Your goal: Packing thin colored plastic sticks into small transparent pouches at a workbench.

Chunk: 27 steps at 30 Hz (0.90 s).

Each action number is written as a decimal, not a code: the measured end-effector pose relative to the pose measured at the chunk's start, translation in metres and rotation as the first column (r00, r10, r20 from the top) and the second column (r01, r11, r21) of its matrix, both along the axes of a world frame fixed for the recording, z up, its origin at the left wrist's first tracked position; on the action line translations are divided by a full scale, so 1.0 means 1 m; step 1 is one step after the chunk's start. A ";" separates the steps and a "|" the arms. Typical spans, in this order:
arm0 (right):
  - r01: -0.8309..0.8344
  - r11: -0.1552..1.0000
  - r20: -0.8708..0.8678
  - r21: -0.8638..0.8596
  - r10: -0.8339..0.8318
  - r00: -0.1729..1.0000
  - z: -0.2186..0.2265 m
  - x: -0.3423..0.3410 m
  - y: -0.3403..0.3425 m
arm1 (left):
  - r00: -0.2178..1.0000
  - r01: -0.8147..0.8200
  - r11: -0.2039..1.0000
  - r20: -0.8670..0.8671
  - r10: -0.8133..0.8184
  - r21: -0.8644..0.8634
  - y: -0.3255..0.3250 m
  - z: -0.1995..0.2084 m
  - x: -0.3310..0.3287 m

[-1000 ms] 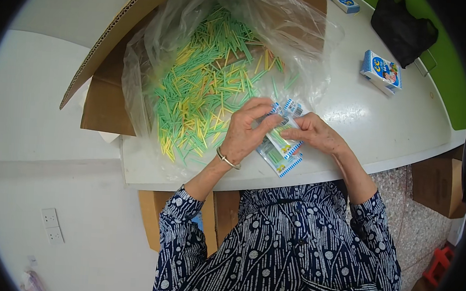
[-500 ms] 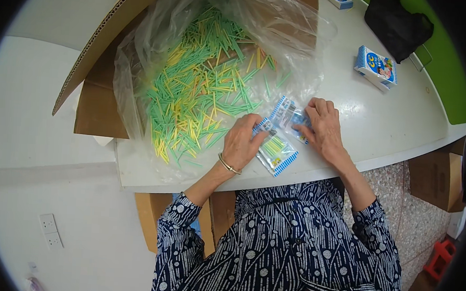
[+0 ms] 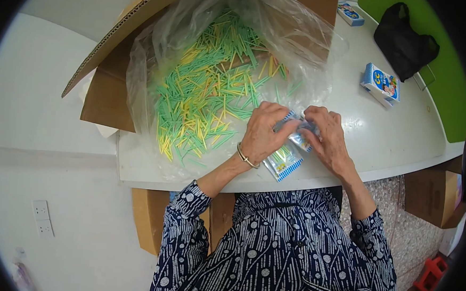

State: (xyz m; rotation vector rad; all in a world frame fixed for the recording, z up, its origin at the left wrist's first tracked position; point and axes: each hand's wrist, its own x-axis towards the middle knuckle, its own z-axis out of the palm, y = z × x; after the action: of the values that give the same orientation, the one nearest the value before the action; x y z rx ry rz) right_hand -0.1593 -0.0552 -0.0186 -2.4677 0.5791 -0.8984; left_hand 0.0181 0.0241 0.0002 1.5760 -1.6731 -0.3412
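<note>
Both of my hands grip a small clear packet (image 3: 285, 158) with blue-and-white striped edges and thin sticks inside, near the front edge of the white table (image 3: 404, 140). My left hand (image 3: 263, 134) pinches its upper left part, and my right hand (image 3: 327, 138) pinches its upper right part. The packet's lower end lies on the table between my wrists. Just left of my hands, a clear plastic bag (image 3: 158, 61) spills a heap of green and yellow sticks (image 3: 209, 96).
An open cardboard box (image 3: 108, 95) lies behind and under the bag at the table's left end. A small blue printed box (image 3: 381, 84) stands to the right, another (image 3: 350, 13) farther back. A black bag (image 3: 404, 44) rests by the green wall. More cardboard boxes (image 3: 430, 192) are under the table.
My hands have shifted slightly along the packet, with my right hand moving up to its top edge. The camera view has tilted a little.
</note>
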 end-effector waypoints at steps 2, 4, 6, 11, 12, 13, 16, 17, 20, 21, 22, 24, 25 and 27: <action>0.035 0.892 0.041 0.450 -0.060 0.997 0.004 0.005 0.002 | 0.994 -0.016 0.998 -0.109 0.022 0.060 0.006 0.001 0.001; -0.044 0.810 0.079 0.584 -0.002 0.997 0.010 0.006 -0.006 | 0.975 -0.027 0.992 -0.214 0.053 0.121 0.013 0.002 0.002; -0.168 0.680 0.161 0.713 0.074 0.984 0.007 0.008 -0.010 | 0.951 -0.096 0.991 -0.284 0.119 0.094 0.015 -0.005 0.000; -0.202 0.466 0.186 0.861 0.081 0.979 0.005 0.016 -0.008 | 0.926 -0.142 0.986 -0.340 0.165 0.092 0.022 -0.016 0.001; -0.197 0.468 0.191 0.861 0.062 0.980 0.004 0.018 -0.007 | 0.923 -0.156 0.984 -0.342 0.177 0.087 0.023 -0.018 0.002; -0.201 0.466 0.192 0.861 0.067 0.979 0.005 0.020 -0.005 | 0.923 -0.161 0.983 -0.340 0.181 0.088 0.024 -0.021 0.003; -0.183 0.457 0.166 0.870 0.078 0.983 0.009 0.025 -0.001 | 0.920 -0.193 0.978 -0.332 0.207 0.077 0.026 -0.024 0.006; -0.178 0.476 0.145 0.861 0.106 0.984 0.010 0.025 -0.002 | 0.921 -0.203 0.974 -0.318 0.225 0.102 0.027 -0.023 0.007; -0.177 0.523 0.109 0.834 0.157 0.981 0.002 0.029 -0.004 | 0.927 -0.232 0.962 -0.268 0.263 0.141 0.028 -0.025 0.012; -0.181 0.549 0.095 0.816 0.182 0.979 0.001 0.032 -0.004 | 0.930 -0.254 0.955 -0.233 0.285 0.156 0.028 -0.026 0.014; -0.185 0.547 0.097 0.816 0.185 0.978 0.002 0.034 -0.004 | 0.929 -0.257 0.954 -0.230 0.288 0.157 0.029 -0.025 0.017; -0.201 0.565 0.098 0.800 0.207 0.973 0.008 0.041 -0.002 | 0.948 -0.241 0.958 -0.174 0.266 0.155 0.034 -0.022 0.027; -0.205 0.563 0.101 0.801 0.211 0.972 0.007 0.044 -0.003 | 0.948 -0.245 0.957 -0.170 0.271 0.156 0.036 -0.021 0.034; -0.219 0.635 0.086 0.741 0.234 0.968 0.006 0.049 -0.008 | 0.964 -0.175 0.983 -0.212 0.159 -0.056 0.038 -0.020 0.057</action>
State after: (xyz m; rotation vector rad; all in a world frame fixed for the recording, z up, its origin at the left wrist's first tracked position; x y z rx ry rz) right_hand -0.1101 -0.0630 -0.0129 -1.7251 0.4919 -0.3985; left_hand 0.0748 0.0618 -0.0197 1.5575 -1.3695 -0.3385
